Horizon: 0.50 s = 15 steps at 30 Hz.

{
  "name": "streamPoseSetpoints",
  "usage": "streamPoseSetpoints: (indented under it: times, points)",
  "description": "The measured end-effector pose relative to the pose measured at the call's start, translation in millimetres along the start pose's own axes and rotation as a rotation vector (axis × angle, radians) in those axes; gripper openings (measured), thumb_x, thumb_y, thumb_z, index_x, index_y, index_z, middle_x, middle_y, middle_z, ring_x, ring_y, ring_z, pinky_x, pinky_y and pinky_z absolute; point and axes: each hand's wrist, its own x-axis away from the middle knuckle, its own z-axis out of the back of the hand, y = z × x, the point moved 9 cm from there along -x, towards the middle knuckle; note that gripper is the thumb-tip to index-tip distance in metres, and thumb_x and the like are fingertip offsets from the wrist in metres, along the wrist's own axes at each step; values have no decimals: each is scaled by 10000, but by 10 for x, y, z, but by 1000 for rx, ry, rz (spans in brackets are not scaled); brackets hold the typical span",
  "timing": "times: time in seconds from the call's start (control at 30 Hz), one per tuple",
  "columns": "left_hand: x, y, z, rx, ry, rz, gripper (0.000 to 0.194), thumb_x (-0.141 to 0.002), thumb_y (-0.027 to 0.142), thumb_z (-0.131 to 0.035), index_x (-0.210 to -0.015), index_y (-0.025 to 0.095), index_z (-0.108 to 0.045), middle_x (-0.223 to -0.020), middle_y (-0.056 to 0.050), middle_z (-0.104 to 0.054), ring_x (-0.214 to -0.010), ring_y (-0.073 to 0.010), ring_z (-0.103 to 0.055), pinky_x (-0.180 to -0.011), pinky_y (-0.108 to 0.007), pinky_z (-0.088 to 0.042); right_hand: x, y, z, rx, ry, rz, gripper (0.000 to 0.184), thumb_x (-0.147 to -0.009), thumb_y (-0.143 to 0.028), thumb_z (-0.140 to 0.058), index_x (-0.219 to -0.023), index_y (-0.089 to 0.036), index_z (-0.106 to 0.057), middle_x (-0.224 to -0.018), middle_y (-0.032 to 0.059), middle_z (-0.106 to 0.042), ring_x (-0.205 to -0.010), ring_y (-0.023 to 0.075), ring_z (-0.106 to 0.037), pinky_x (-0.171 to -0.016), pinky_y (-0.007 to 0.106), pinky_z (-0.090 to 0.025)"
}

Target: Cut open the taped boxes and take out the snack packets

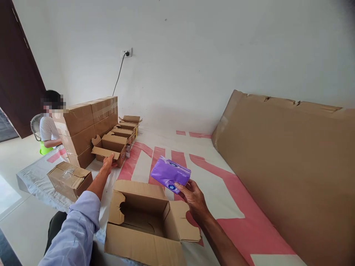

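My right hand grips a purple tissue pack by its near right corner, thumb on top. The pack is held above the bed-like surface, just beyond an open cardboard box. That box stands close to me, flaps spread, with its brown bottom partly visible. My left hand reaches forward, closed on the front flap of a smaller-looking open carton. Left of my forearm sits a taped, closed carton.
A stack of taped cartons rises at the left, with several open cartons lined up beside it. A person sits behind the stack. A large cardboard sheet leans at the right. A plugged-in cord hangs on the wall.
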Motion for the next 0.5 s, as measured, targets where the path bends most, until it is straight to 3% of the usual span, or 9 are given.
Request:
streamPoseSetpoints:
  times: [0.27,0.4,0.5]
  points:
    - [-223,57,-346,-30,-72,-5,581,-879,596,-816,-1203,179,-575,-1128,-136,-715,-924,-223,-724,-793,-328,-609,-202,418,45,74,12,-22,708,-481,-533,-993,-1049,-265,-666,-993,53,-802,-909,311,-773,-766,445,-652]
    - [-202,166,-475,-80,-147,-12,528,-820,525,-886,-1109,181,-609,-1282,-194,-689,-1123,-319,-701,-858,-395,-596,-265,637,-76,79,-29,-55,694,-466,-570,-976,-1019,-302,-653,-955,74,-803,-940,383,-776,-779,532,-645]
    - [-56,330,-502,-135,-201,-49,454,-731,368,-962,-995,182,-643,-1260,-210,-711,-1269,-407,-634,-912,-442,-563,-276,715,-293,84,-94,-69,609,-505,-522,-966,-1004,-334,-672,-989,95,-808,-1026,423,-764,-817,549,-631]
